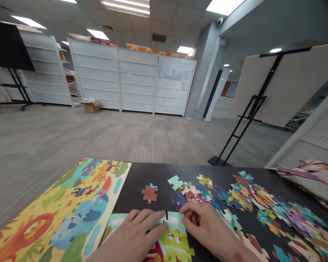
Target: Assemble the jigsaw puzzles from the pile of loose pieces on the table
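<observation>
- Down at the bottom edge, two bare hands rest on a dark, smooth table point(153, 174), seen from the wearer's own head.
- The left hand point(138, 229) lies palm down, fingers stretched flat and unclenched, its fingertips pressing on a joined patch of puzzle point(175, 240) made of thin, glossy cardboard.
- The right hand point(205, 222) is loosely curled, knuckles up; its fingertips touch the top edge of the same patch, just beside the left fingertips. I cannot tell whether it pinches a piece or only presses on it.
- The joined patch sits at the near edge of the table between the two hands, showing pale mint green at the top and lime green below, with knobbed, wavy outlines.
- Left of the hands lies a large flat picture sheet point(71, 207), rectangular, printed in bright yellow, blue and orange with cartoon animals; it overhangs the left side of the table.
- A single reddish-brown piece point(149, 193) lies alone beyond the left hand, apart from the rest.
- A pale turquoise piece point(175, 182) lies a little further back.
- Loose pieces point(248, 200) are scattered in a many-coloured heap across the right half of the table, overlapping one another.
- A patterned cloth bag point(314, 178) rests at the far right edge.
- Behind the table stretch grey carpet, white shelving point(136, 80) and a cardboard box point(91, 106) on the floor.
</observation>
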The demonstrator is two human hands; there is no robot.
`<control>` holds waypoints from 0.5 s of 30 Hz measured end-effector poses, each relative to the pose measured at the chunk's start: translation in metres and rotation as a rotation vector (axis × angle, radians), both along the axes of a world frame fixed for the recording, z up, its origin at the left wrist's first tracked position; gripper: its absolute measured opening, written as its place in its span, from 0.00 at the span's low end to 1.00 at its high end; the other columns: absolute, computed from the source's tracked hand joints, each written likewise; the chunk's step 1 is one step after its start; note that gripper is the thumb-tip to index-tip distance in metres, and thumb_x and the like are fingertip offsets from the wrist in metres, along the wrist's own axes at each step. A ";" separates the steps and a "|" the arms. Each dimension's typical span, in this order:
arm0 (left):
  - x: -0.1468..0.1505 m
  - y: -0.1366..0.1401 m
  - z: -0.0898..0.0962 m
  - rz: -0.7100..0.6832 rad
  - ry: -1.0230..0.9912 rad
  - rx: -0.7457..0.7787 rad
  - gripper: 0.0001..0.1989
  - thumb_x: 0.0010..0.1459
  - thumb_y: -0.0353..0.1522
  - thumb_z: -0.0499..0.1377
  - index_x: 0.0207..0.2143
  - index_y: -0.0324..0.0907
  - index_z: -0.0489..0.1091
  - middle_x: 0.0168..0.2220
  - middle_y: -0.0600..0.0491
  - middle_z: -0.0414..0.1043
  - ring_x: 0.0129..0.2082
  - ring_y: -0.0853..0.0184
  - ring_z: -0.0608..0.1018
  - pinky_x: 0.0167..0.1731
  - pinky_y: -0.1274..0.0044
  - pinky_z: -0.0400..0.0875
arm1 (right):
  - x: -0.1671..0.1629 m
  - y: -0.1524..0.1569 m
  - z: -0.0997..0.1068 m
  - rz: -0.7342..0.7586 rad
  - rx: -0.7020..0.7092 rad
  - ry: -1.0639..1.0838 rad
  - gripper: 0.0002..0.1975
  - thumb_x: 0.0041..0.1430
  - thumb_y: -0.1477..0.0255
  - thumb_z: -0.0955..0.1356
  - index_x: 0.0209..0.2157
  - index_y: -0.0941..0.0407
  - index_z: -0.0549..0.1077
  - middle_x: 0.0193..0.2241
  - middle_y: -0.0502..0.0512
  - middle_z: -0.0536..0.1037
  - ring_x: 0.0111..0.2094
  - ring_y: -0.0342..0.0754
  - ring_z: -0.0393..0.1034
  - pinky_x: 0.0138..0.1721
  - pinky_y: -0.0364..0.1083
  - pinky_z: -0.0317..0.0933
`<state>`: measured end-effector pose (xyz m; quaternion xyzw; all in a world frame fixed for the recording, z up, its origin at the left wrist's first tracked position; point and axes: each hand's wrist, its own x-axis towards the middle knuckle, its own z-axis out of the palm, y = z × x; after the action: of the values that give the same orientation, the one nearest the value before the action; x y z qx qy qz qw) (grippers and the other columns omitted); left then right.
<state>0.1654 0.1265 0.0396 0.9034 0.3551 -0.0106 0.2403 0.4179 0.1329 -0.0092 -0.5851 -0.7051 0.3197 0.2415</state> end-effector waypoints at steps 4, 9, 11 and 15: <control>0.008 0.000 0.000 -0.075 0.016 0.043 0.31 0.57 0.23 0.54 0.62 0.52 0.65 0.66 0.54 0.62 0.63 0.53 0.67 0.61 0.58 0.63 | -0.005 -0.007 0.006 0.035 0.121 -0.138 0.05 0.57 0.70 0.69 0.32 0.51 0.80 0.28 0.50 0.78 0.29 0.47 0.71 0.32 0.45 0.62; 0.012 0.001 0.000 -0.107 0.122 0.086 0.32 0.56 0.22 0.54 0.62 0.50 0.64 0.67 0.54 0.61 0.63 0.51 0.67 0.60 0.56 0.66 | -0.005 -0.010 0.017 0.101 0.273 -0.193 0.13 0.65 0.74 0.64 0.45 0.51 0.80 0.43 0.55 0.75 0.45 0.50 0.70 0.48 0.48 0.64; 0.012 0.001 -0.001 -0.116 0.132 0.107 0.31 0.58 0.23 0.55 0.63 0.52 0.63 0.67 0.54 0.61 0.62 0.51 0.67 0.59 0.56 0.67 | -0.001 -0.008 0.018 0.129 0.336 -0.257 0.20 0.65 0.79 0.60 0.50 0.50 0.78 0.50 0.58 0.74 0.53 0.52 0.66 0.55 0.52 0.61; 0.015 0.002 -0.009 -0.144 0.173 0.187 0.28 0.62 0.24 0.57 0.62 0.57 0.64 0.66 0.53 0.62 0.60 0.49 0.70 0.55 0.56 0.72 | 0.008 -0.003 0.012 0.104 0.345 -0.389 0.25 0.58 0.84 0.61 0.51 0.51 0.78 0.57 0.59 0.71 0.59 0.57 0.60 0.60 0.58 0.58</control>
<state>0.1802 0.1283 0.0306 0.9407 0.3081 -0.0725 0.1223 0.4259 0.1302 0.0028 -0.5487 -0.8114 0.0883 0.1807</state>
